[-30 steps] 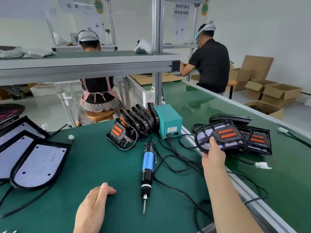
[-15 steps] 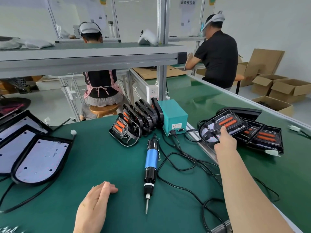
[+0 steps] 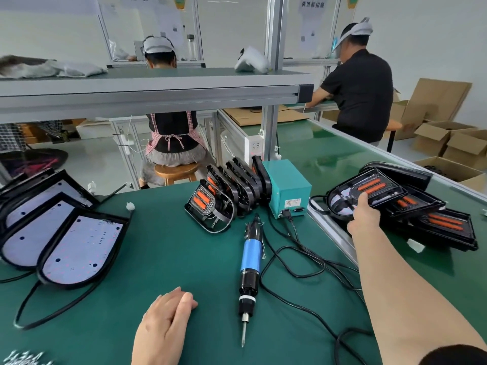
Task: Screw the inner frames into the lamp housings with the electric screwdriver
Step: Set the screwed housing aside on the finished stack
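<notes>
Right grip (image 3: 365, 216) is pinching the top lamp (image 3: 369, 191) by its edge, probably risking a slip; left grip (image 3: 163, 325) is resting open.

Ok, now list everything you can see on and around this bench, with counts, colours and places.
screwdriver: one, blue and black, lying mid-mat
power box: one, teal, behind the screwdriver
frames: a row, count unclear, black with orange, on edge against the box
housings: at least three, black with white boards, overlapping at left
lamps: about three, black with orange strips, piled on the belt at right
cables: several, black, right of the screwdriver
cartons: several, brown, floor far right
workers: two, dark tops, backs turned, beyond
mat: one, green, bench top
left hand: flat on the mat, holding nothing
right hand: pinches the top lamp at its near edge
</notes>
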`<action>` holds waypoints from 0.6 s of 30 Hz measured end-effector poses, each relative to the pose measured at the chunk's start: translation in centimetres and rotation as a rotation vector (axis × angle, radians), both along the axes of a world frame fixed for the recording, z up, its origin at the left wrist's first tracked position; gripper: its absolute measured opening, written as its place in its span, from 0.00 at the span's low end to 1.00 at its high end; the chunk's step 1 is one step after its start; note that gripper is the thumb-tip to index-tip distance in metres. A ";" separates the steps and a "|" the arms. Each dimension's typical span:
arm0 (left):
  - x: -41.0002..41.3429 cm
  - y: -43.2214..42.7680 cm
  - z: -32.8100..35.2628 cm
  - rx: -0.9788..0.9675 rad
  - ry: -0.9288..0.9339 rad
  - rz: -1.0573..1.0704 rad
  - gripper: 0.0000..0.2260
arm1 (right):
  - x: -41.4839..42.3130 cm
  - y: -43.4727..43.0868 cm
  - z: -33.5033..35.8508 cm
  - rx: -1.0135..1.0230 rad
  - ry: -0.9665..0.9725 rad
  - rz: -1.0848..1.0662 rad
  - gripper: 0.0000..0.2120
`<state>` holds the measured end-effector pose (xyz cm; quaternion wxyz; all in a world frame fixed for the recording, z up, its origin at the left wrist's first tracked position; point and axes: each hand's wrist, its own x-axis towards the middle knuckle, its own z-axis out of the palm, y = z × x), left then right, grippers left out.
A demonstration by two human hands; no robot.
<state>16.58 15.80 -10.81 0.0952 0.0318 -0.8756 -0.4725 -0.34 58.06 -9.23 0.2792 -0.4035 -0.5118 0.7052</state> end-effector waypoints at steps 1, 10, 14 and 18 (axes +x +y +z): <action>-0.2 -0.2 -0.2 -0.007 0.008 -0.008 0.14 | -0.2 0.2 -0.1 0.024 -0.052 0.004 0.28; -0.2 -0.1 -0.8 -0.020 0.043 -0.045 0.13 | 0.2 -0.4 -0.7 0.069 -0.280 -0.065 0.47; -0.4 -0.3 -0.9 -0.028 0.049 -0.056 0.12 | 1.0 -3.9 0.8 -0.057 -0.082 -0.237 0.36; -0.5 -0.6 -1.2 -0.026 0.064 -0.055 0.13 | 1.2 -9.2 3.4 0.202 0.127 -0.250 0.18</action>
